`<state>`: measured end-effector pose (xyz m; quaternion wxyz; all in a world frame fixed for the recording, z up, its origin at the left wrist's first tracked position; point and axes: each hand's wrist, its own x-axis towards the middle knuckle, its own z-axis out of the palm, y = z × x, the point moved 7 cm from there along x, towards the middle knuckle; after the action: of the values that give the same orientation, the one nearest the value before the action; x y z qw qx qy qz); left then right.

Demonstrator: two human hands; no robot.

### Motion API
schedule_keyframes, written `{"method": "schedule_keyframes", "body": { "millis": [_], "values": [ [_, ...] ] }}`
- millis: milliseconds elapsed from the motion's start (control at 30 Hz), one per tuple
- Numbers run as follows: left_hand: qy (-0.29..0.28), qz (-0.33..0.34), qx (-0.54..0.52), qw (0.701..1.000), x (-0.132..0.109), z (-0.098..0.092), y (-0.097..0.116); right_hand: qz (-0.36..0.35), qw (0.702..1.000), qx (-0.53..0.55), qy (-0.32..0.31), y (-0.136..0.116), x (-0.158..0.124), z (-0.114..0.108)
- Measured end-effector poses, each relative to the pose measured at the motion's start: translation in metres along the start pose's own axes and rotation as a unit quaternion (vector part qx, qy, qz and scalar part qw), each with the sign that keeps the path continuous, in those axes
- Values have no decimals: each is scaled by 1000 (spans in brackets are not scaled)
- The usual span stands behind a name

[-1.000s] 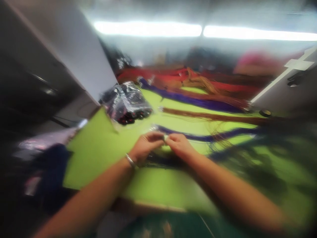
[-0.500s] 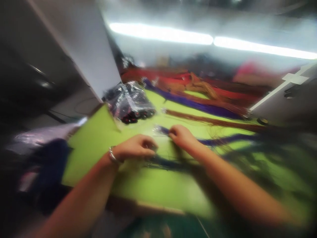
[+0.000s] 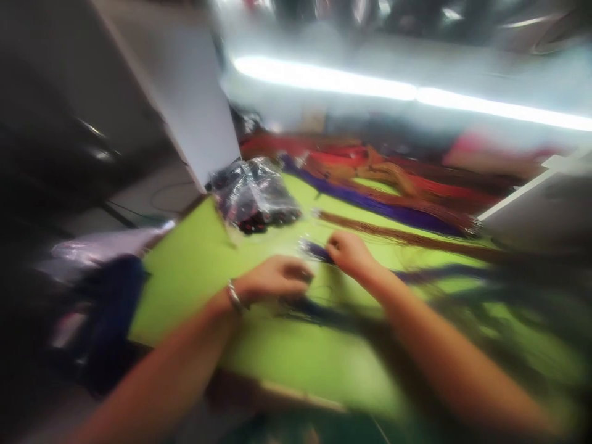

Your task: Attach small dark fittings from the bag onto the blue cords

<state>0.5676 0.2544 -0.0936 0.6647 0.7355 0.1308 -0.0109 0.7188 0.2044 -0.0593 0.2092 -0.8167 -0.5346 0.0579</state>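
Observation:
My right hand [image 3: 349,251] is closed at the end of a bundle of thin blue wires [image 3: 317,250], with pale, shiny tips poking out to its left. The rest of that bundle runs off to the right behind my wrist. Lower and to the left, my left hand [image 3: 282,277] has its fingers curled toward the thumb; whatever lies between the fingertips is too small and blurred to name. Just below those fingers lies a second dark blue wire bundle [image 3: 319,311] on the yellow-green tabletop [image 3: 185,283]. A silvery bracelet circles my left wrist.
A clear plastic bag [image 3: 259,191] of dark parts sits beyond my left hand. Brown wires [image 3: 370,225], a purple bundle [image 3: 370,200] and red and orange ones lie farther back. White panels [image 3: 185,86] flank the table, with a tube light [image 3: 324,80] above.
The whole view has shifted, so everything appears a little to the right and lower. Both hands keep nearly the same places over the wires.

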Motion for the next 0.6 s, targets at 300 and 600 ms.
{"method": "schedule_keyframes", "body": {
  "millis": [300, 600],
  "values": [
    [105, 14, -124, 987, 11, 6, -8, -52, 986, 156, 42, -37, -30, -20],
    [141, -20, -289, 947, 11, 11, -2, 36, 989, 140, 37, -13, -60, -10]
  ]
}}
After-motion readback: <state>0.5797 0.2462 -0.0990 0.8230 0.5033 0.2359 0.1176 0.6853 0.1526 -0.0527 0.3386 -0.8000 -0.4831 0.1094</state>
